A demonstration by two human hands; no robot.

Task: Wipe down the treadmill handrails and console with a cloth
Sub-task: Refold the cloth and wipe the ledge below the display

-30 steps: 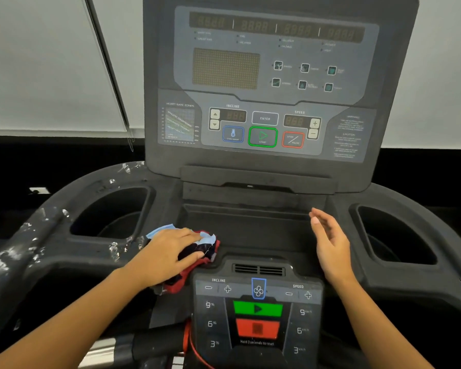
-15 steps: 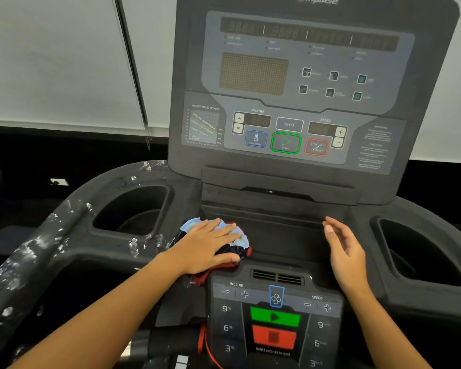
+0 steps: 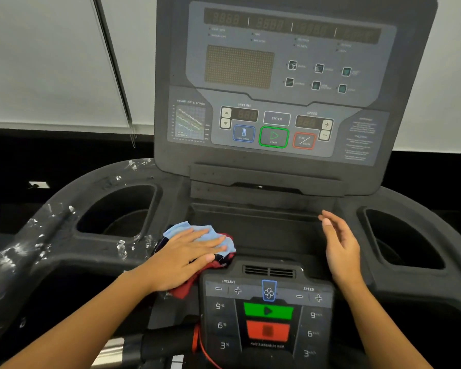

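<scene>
A crumpled blue, red and dark cloth (image 3: 210,235) lies on the dark treadmill deck just left of the centre tray. My left hand (image 3: 186,257) presses flat on the cloth with straight fingers. The upright console (image 3: 282,83) with its display and buttons stands straight ahead. My right hand (image 3: 341,243) hovers over the right end of the tray, fingers relaxed and holding nothing. The left handrail (image 3: 19,251) curves toward me, flecked with white marks.
A lower control panel (image 3: 268,312) with green and red buttons sits between my forearms. Cup-holder wells open at the left (image 3: 117,211) and right (image 3: 402,238). A red safety cord (image 3: 200,344) hangs beside the panel. A white wall lies behind.
My left hand has slid the cloth a short way forward and right along the deck and flattened on it. The right hand keeps its place over the tray.
</scene>
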